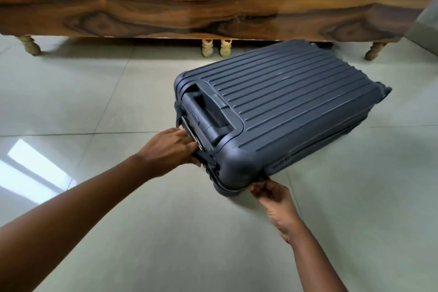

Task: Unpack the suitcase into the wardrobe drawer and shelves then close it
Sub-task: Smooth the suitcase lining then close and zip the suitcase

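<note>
Pinching the zip at the ribbed dark-blue hard-shell suitcase [279, 111] corner, right hand [272, 197] works; left hand [170, 149] grips its end. Unzipping likely comes first; nothing unpacked.

Wooden furniture [189, 7] is cut off at the top edge; left hand [169, 149] fingertips are hidden behind the suitcase [284, 106] end.

Pale glossy floor tiles [118, 102], dark wooden furniture [189, 7] on turned legs [30, 45], perhaps window glare

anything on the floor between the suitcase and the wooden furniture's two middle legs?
Head view: nothing, only bare tile floor lies between the suitcase and the two middle legs.
</note>
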